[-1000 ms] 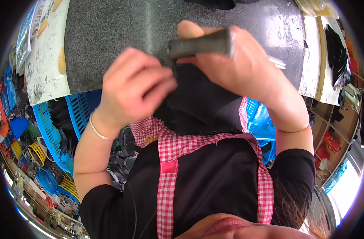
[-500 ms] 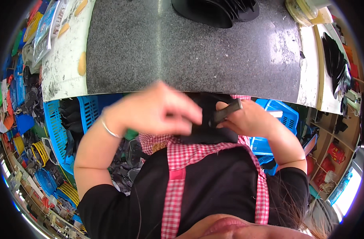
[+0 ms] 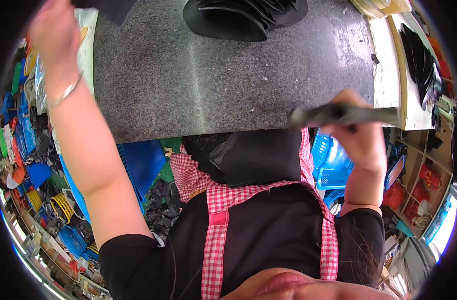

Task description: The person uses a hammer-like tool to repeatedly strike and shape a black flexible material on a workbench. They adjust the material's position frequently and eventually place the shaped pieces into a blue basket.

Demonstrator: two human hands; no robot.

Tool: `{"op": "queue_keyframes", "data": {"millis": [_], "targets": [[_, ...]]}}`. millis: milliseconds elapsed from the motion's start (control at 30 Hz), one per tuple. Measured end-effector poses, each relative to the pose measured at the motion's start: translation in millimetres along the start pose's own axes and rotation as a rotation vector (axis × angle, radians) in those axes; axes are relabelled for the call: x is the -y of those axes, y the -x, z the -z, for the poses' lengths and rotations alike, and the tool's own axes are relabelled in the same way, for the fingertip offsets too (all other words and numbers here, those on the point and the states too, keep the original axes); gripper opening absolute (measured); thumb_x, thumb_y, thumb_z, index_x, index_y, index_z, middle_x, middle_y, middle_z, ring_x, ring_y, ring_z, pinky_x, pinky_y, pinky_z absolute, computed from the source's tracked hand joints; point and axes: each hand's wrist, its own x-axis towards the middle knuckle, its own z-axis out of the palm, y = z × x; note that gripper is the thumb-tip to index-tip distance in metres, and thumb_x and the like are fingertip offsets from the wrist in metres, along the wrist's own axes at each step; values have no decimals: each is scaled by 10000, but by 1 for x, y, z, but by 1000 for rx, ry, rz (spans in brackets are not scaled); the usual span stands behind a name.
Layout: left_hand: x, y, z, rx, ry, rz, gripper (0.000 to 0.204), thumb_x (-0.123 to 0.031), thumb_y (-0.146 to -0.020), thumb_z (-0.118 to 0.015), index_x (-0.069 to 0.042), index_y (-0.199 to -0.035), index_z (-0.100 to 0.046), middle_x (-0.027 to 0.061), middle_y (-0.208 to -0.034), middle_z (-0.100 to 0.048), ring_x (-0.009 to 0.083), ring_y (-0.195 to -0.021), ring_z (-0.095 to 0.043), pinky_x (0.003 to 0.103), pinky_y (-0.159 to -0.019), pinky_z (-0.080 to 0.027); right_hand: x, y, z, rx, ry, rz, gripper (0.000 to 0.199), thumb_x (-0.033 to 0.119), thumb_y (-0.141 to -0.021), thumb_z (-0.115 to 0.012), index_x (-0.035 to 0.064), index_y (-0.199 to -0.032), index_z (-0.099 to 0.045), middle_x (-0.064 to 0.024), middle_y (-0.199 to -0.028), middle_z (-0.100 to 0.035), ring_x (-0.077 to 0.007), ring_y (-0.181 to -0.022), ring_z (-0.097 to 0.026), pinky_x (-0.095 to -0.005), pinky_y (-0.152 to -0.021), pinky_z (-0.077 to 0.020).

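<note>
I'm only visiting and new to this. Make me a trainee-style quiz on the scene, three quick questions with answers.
1. Which hand holds the dark tool?
A) left
B) right
C) neither

2. True or false: the two hands are touching.

3. Fill in: the stacked black pieces lie on a speckled ____ work surface.

Key:
1. B, the right hand.
2. False; the left hand is well apart, at the picture's upper left.
3. Grey.

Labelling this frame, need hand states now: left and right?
Left hand: blurred; cannot tell if open or closed, or if holding the dark piece beside it.
Right hand: closed, holding a dark elongated tool.
</note>
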Motion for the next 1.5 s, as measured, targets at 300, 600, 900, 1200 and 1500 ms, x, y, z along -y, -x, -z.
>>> {"op": "queue_keyframes", "data": {"millis": [300, 600, 900, 1200, 1500], "targets": [[-84, 174, -120, 832, 31, 334, 231, -78, -950, -763, 44, -1144, -737, 67, -957, -749, 163, -863, -709, 274, -817, -542, 8, -16, 23, -481, -53, -12, 270, 50, -924, -814, 7, -1164, -699, 67, -799, -624, -5, -673, -497, -195, -604, -374], [-88, 204, -131, 702, -261, 60, 288, 23, -862, -776, -5, -1149, -756, 134, -892, -684, 298, -766, -702, 375, -706, -569, -22, -47, -22, -67, 507, 186, 217, 184, -953, -778, 39, -1049, -648, -170, -834, -649, -413, -775, -637, -429, -658, -507], [-86, 213, -134, 698, -403, -228, 280, 47, -835, -750, 0, -1110, -765, 89, -900, -624, 265, -836, -661, 355, -734, -575, -8, -56, -18, -19, 569, 135, 207, 197, -982, -746, 40, -1073, -647, -164, -851, -690, -388, -819, -690, -434, -681, -530], [-76, 200, -123, 706, -228, -137, 210, 15, -827, -769, -35, -1030, -787, 61, -880, -672, 262, -811, -680, 366, -712, -567, -6, -70, -21, 12, 727, 191, 206, 215, -956, -742, 59, -1055, -651, -175, -802, -679, -402, -776, -697, -487, -655, -546], [-73, 191, -102, 787, -256, -137, 154, -2, -818, -782, -47, -966, -782, 79, -913, -722, 273, -852, -717, 365, -750, -582, 2, -64, -35, -4, 708, 132, 208, 198, -959, -763, 74, -1065, -634, -164, -827, -647, -392, -771, -667, -448, -643, -512]]}}
